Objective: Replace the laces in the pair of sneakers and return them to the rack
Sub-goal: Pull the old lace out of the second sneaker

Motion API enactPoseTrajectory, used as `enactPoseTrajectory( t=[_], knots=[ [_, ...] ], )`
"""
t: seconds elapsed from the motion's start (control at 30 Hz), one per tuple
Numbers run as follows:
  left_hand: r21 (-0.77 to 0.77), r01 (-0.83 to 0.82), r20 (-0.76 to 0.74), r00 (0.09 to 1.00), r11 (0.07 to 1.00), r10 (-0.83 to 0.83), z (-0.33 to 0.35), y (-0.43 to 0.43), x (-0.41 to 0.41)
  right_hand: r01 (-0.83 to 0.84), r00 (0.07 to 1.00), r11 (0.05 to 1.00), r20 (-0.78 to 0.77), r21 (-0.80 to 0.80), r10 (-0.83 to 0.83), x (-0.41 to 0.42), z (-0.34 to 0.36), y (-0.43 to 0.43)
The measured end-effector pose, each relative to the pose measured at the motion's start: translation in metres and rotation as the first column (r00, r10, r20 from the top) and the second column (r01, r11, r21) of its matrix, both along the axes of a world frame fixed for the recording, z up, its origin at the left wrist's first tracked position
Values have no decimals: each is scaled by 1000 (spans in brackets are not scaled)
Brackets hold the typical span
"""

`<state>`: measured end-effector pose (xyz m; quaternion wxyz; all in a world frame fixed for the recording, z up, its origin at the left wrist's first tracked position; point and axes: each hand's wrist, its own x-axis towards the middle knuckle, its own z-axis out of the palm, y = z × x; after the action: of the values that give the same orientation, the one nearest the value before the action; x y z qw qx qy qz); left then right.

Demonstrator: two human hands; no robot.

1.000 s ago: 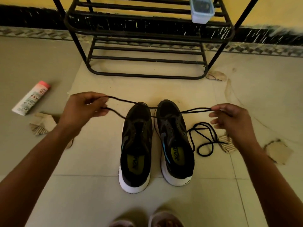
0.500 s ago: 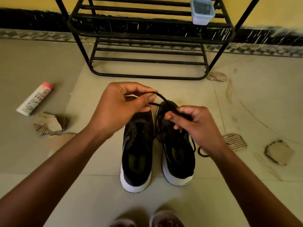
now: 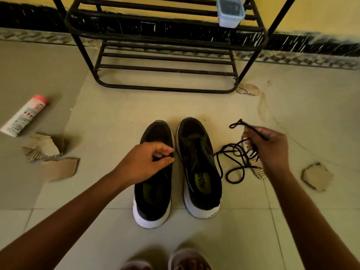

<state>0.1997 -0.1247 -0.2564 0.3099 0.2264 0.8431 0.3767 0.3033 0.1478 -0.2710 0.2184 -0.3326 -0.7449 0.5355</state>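
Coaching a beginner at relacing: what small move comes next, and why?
Probably bring the right hand and its black lace across to the left sneaker, where the left hand pinches at the upper; the rest lies tangled on the floor.

The lacing of the left sneaker [image 3: 153,207] is covered by the left hand [image 3: 144,164]; what is pinched there cannot be told. Part of the black lace [image 3: 243,124] is hidden inside the right hand [image 3: 268,149]. The rack [image 3: 165,89] and plastic container [image 3: 230,14] are cut off at the top edge, 2 feet [image 3: 189,260] at the bottom.
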Motion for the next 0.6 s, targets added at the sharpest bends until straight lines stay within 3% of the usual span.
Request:
enactPoseTrajectory(
  t=[0.07, 0.13, 0.2, 0.27, 0.37, 0.47, 0.53, 0.6],
  knots=[
    [4, -3, -6, 1000, 1000, 3, -2, -1, 1, -81, 981, 969, 191, 234, 35, 5, -37, -7],
    [10, -5, -8, 1000, 1000, 5, -2, -1, 1, -262, 923, 863, 372, 432, 94, 12, -73, -15],
    [8, 3, -7, 1000, 1000, -3, -4, -3, 1, -441, 819, 750, 563, 493, 112, 20, -99, -22],
    [12, 12, -8, 1000, 1000, -12, -6, -4, 1, -511, 774, 652, 630, 560, 66, 33, -114, -28],
    [23, 7, -29, 1000, 1000, -6, -10, -5, 1, -526, 802, 539, 594, 659, 56, 58, -123, -28],
    [13, 14, -133, 991, 1000, -12, -14, -6, 3, -459, 835, 575, 550, 678, 17, 78, -129, -13],
    [-110, 71, -303, 948, 991, -101, -17, -7, 6, -423, 831, 620, 556, 661, -26, 86, -129, -6],
    [-290, 85, -383, 903, 953, -197, -19, -8, 13, -417, 813, 646, 580, 640, -50, 88, -125, -5]
  ],
)
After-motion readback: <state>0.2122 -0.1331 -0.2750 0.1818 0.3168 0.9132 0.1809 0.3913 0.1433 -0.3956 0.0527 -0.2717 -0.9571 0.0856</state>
